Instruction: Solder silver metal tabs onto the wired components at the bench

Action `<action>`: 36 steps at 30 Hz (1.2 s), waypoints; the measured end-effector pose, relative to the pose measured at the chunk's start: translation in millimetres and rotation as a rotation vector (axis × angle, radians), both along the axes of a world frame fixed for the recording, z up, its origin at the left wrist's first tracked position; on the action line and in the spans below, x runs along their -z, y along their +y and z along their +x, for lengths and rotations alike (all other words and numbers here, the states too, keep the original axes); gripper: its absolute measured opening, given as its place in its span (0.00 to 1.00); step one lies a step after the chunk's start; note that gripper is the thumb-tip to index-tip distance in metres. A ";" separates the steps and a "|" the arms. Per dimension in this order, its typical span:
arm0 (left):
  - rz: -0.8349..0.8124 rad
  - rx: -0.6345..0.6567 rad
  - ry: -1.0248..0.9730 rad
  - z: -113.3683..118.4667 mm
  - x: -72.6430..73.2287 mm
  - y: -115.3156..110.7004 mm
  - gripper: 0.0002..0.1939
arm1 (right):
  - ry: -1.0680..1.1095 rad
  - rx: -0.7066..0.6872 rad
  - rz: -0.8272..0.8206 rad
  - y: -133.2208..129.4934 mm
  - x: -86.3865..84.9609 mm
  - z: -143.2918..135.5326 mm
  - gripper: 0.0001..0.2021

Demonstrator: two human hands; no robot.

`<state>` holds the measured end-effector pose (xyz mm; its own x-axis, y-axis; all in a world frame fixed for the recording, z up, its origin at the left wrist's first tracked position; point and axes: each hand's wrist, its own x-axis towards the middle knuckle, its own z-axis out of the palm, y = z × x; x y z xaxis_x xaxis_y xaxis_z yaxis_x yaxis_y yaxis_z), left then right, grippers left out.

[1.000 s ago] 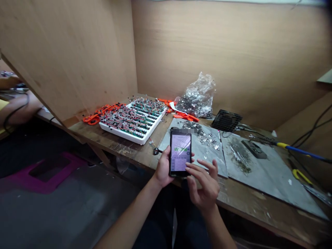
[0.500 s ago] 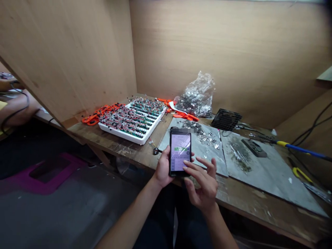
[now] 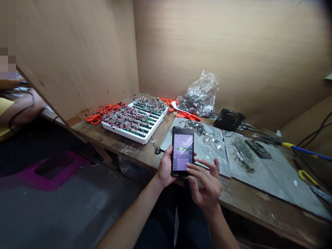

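Note:
A black phone (image 3: 183, 152) with a lit screen is upright in my left hand (image 3: 165, 168), whose fingers wrap round its left side and back. My right hand (image 3: 206, 181) is at the phone's lower right, fingers apart, with a fingertip at the lower part of the screen; it holds nothing. Behind the phone, small metal pieces (image 3: 212, 138) lie scattered on a grey sheet (image 3: 168, 138). A small round black part (image 3: 158, 150) on a wire rests at the table edge, left of the phone.
A white tray (image 3: 141, 139) of wired parts stands left, with orange pieces (image 3: 96, 117) beside it. A clear bag (image 3: 201, 97) and a black fan (image 3: 229, 119) are behind. A soldering iron (image 3: 308, 151) and scissors (image 3: 307, 176) lie right. Another person's arm (image 3: 32, 105) shows far left.
The whole view has shifted a little, so the table and things appear slightly farther right. My left hand still holds the phone, and my right hand stays close to its screen.

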<state>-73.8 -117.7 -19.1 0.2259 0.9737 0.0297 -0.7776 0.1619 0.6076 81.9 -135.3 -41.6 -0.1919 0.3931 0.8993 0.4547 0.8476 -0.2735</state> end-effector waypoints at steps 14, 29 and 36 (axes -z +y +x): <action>-0.013 0.023 -0.023 0.2 -0.4 0.3 0.34 | -0.300 -0.134 0.004 2.2 -0.2 2.6 0.23; -0.014 0.010 -0.051 1.6 -0.3 1.2 0.35 | -0.189 -0.038 -0.029 3.2 0.1 -0.5 0.19; -0.040 0.022 -0.033 -0.4 -1.8 -1.5 0.35 | -0.074 -0.046 0.050 0.1 6.7 3.8 0.12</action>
<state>-74.2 -119.2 -17.3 0.2466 0.9691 -0.0015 -0.7934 0.2027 0.5740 85.7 -135.2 -48.3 -0.2753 0.3375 0.9002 0.4323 0.8798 -0.1977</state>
